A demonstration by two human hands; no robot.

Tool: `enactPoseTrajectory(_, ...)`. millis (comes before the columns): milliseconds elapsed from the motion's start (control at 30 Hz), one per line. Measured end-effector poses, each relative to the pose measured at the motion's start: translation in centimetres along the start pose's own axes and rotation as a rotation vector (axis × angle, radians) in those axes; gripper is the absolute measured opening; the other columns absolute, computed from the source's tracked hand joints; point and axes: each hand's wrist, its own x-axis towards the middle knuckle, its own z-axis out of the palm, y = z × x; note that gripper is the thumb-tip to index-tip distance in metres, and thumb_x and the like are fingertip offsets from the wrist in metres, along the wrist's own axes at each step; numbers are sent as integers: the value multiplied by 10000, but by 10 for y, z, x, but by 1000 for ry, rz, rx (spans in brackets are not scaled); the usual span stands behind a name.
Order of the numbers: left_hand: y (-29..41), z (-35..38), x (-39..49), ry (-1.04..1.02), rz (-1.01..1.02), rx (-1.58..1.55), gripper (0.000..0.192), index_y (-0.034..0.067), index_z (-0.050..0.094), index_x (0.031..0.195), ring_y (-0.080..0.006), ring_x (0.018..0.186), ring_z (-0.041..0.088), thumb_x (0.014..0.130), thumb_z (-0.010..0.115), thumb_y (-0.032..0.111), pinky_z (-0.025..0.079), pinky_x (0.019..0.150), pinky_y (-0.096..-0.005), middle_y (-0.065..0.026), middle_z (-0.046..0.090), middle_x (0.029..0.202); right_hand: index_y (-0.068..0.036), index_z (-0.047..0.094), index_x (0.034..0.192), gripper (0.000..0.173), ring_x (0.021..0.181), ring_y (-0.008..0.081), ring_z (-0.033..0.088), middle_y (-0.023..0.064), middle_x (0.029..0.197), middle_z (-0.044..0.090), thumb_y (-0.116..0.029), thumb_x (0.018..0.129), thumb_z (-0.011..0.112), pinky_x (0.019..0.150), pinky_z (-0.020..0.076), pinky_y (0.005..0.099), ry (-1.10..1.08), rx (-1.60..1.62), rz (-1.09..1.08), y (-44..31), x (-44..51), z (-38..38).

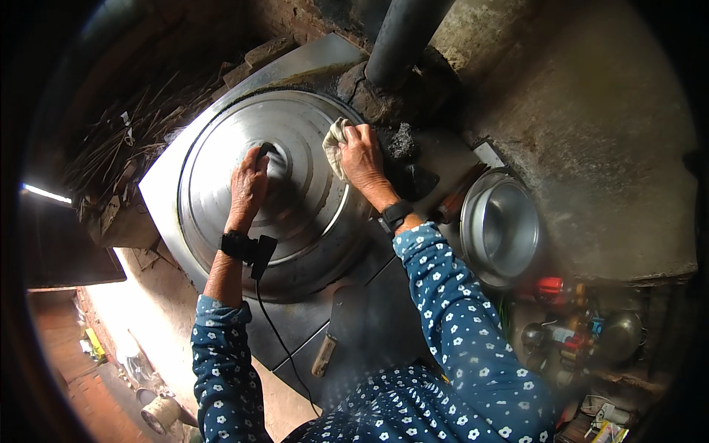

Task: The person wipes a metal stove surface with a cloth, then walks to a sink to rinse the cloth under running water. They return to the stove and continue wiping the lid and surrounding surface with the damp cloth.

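A large round metal lid (299, 221) with stepped rings covers a pot set into the stove top. My left hand (249, 185) grips the dark knob (268, 149) at the lid's middle. Bunched in my right hand (364, 156) is a pale cloth (334, 145), held over the lid's far right rim; whether it touches the metal I cannot tell. A cleaver (346, 321) with a wooden handle lies on the tiled stove surface close to my body, its blade pointing away from me.
A stovepipe (401, 47) rises behind the lid. Nested metal basins (509, 230) stand at the right. Dry sticks (133, 135) are heaped on the left. Bottles and jars (562, 332) crowd the lower right, near another metal bowl (620, 335). A cable (277, 332) hangs from my left wrist.
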Motion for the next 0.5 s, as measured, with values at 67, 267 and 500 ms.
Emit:
enactPoseTrajectory(67,0,1,1,29,-6,55,275,59,580,1117,-411,793,602,903,557,230,456,710,-471,-217,638,826,-38,557,918,162,930,368,524,177,974,515,-80,770,609,796,459,441,-17,-72,-127,-19,-12,-6)
enactPoseTrajectory(267,-6,3,3,49,42,74,272,71,584,1111,-420,798,597,888,567,226,459,718,-483,-216,641,848,-39,574,921,160,970,328,527,180,1016,540,-97,778,529,866,443,405,-131,-74,-387,-112,-131,-16)
enactPoseTrajectory(500,-11,-1,3,-13,15,59,311,76,585,1150,-402,863,611,878,575,226,468,757,-463,-218,645,899,-4,570,982,282,1013,342,530,194,1009,543,-215,795,573,901,438,419,-294,-89,-501,-78,-101,-10)
